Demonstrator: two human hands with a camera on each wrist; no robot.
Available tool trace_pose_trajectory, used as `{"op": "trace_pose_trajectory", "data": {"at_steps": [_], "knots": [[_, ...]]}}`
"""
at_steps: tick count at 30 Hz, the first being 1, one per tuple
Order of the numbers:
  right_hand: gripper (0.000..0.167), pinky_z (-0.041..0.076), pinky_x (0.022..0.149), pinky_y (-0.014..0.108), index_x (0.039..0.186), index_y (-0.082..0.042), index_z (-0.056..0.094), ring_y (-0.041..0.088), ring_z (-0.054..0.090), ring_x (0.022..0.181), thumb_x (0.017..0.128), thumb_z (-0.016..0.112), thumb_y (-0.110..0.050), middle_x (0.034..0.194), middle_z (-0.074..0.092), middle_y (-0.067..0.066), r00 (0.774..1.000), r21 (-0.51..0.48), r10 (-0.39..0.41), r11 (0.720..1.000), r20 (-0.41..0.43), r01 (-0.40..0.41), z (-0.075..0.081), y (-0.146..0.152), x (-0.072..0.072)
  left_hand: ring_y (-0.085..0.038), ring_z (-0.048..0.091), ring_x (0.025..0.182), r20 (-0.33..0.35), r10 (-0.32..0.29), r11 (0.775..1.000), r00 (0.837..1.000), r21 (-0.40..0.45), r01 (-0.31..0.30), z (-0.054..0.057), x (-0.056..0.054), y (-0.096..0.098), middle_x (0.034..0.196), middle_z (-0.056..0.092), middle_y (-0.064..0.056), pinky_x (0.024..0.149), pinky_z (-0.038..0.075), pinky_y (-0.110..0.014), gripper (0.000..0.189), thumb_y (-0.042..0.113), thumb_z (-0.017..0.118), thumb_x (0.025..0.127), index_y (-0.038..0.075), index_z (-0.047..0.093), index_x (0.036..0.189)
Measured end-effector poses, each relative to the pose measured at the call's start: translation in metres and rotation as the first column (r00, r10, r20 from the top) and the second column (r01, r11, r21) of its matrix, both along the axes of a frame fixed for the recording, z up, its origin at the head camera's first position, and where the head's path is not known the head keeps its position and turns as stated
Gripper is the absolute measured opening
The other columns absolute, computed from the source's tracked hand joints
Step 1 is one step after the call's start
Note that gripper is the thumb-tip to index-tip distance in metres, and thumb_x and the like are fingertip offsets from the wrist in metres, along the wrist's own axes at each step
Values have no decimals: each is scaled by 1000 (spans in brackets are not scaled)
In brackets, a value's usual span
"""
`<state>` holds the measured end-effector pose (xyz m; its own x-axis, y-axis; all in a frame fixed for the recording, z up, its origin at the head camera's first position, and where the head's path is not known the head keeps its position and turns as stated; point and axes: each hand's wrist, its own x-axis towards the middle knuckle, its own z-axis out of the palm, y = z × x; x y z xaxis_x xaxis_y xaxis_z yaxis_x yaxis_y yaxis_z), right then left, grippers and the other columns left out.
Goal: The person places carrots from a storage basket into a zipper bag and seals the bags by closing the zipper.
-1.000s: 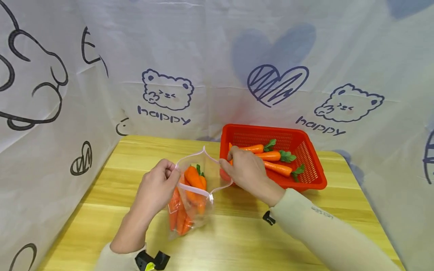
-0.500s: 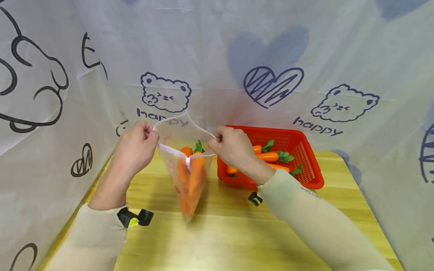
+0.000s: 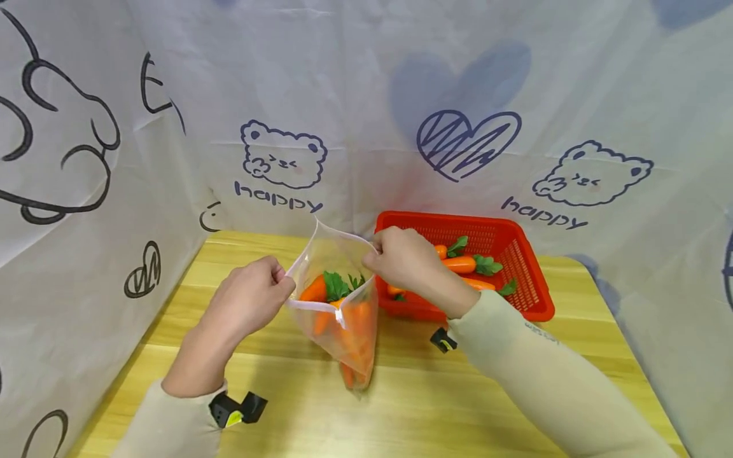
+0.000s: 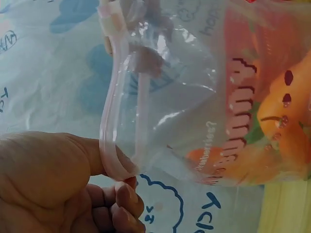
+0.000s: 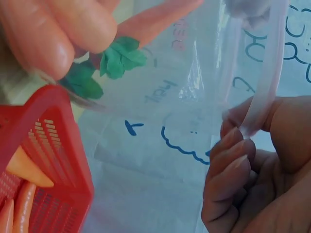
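Observation:
A clear zip bag with a pink slider rim and printed letters hangs between both hands, its mouth spread wide. Several carrots with green leafy tops lie inside it. My left hand pinches the left corner of the rim between thumb and fingers; the left wrist view shows this grip on the zip strip. The opposite corner is pinched by my right hand, which overlaps the red basket in the head view. The white slider sits midway along the near rim.
A red plastic basket stands at the back right of the wooden table, holding several carrots. White cloth with drawn bears and hearts walls in the back and sides.
Both hands first lifted the bag and pulled its mouth wider, then lowered it again and brought it a little right. The carrots inside have shifted. The basket stays in place.

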<state>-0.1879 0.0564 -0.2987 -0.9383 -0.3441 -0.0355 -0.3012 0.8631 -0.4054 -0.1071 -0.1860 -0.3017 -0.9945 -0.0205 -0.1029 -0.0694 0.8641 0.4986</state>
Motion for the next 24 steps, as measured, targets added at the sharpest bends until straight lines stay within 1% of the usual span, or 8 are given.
{"op": "trace_pose_trajectory", "data": {"at_steps": [3, 7, 10, 12, 14, 17, 20, 24], "knots": [[29, 29, 52, 32, 66, -18, 48, 19, 46, 60, 91, 60, -26, 60, 39, -5, 999, -3, -38, 999, -37, 38, 1, 3, 3, -23, 49, 61, -19, -12, 1000, 1000, 18, 13, 2, 0, 3, 73, 55, -5, 53, 37, -34, 17, 24, 53, 100, 9, 60, 96], [26, 34, 51, 33, 70, -19, 55, 20, 51, 61, 94, 60, -28, 60, 46, -4, 997, -4, -59, 998, -45, 59, 2, 9, 6, -22, 48, 60, -4, -44, 997, 999, 66, 45, 3, 0, 10, 73, 53, -4, 53, 36, -33, 17, 25, 54, 101, 9, 60, 97], [22, 35, 51, 33, 72, -18, 58, 21, 53, 60, 93, 59, -26, 62, 50, -3, 996, -29, -57, 998, -70, 55, 4, 14, 7, -22, 50, 63, -71, 21, 995, 997, 103, -13, 4, 2, 11, 75, 54, -4, 55, 37, -34, 19, 27, 53, 102, 10, 60, 99], [21, 36, 51, 33, 72, -18, 59, 22, 53, 60, 92, 59, -23, 62, 51, -3, 994, -47, -59, 997, -94, 55, 4, 17, 8, -24, 52, 66, -132, 77, 989, 988, 135, -59, 5, 2, 11, 77, 55, -6, 56, 38, -35, 20, 27, 52, 102, 10, 60, 100], [22, 35, 51, 33, 71, -17, 58, 22, 53, 60, 92, 60, -24, 62, 51, -3, 993, -55, -60, 997, -102, 55, 3, 20, 8, -24, 52, 67, -146, 82, 989, 986, 136, -62, 6, 1, 12, 78, 55, -5, 57, 38, -35, 21, 29, 52, 102, 10, 60, 100], [26, 35, 52, 32, 70, -17, 57, 21, 52, 60, 94, 61, -27, 62, 49, -3, 995, -56, -51, 997, -89, 47, -2, 25, 8, -23, 49, 62, -57, 6, 992, 998, 124, 1, 4, 1, 14, 75, 53, -5, 54, 37, -34, 19, 26, 52, 101, 9, 60, 100], [25, 35, 53, 32, 76, -15, 58, 20, 51, 59, 96, 63, -29, 64, 50, -3, 995, -69, -43, 997, -87, 37, -9, 28, 9, -21, 47, 59, 25, -47, 991, 999, 125, 44, 1, 3, 15, 72, 51, -4, 53, 36, -32, 16, 23, 53, 99, 9, 61, 98], [15, 41, 56, 33, 89, -15, 63, 20, 53, 65, 96, 67, -27, 73, 56, -1, 981, -104, -54, 994, -185, 35, -11, 31, 14, -21, 47, 59, 26, -39, 987, 999, 159, 35, -1, 5, 16, 73, 51, -5, 53, 36, -32, 17, 23, 52, 99, 9, 61, 98]]}}
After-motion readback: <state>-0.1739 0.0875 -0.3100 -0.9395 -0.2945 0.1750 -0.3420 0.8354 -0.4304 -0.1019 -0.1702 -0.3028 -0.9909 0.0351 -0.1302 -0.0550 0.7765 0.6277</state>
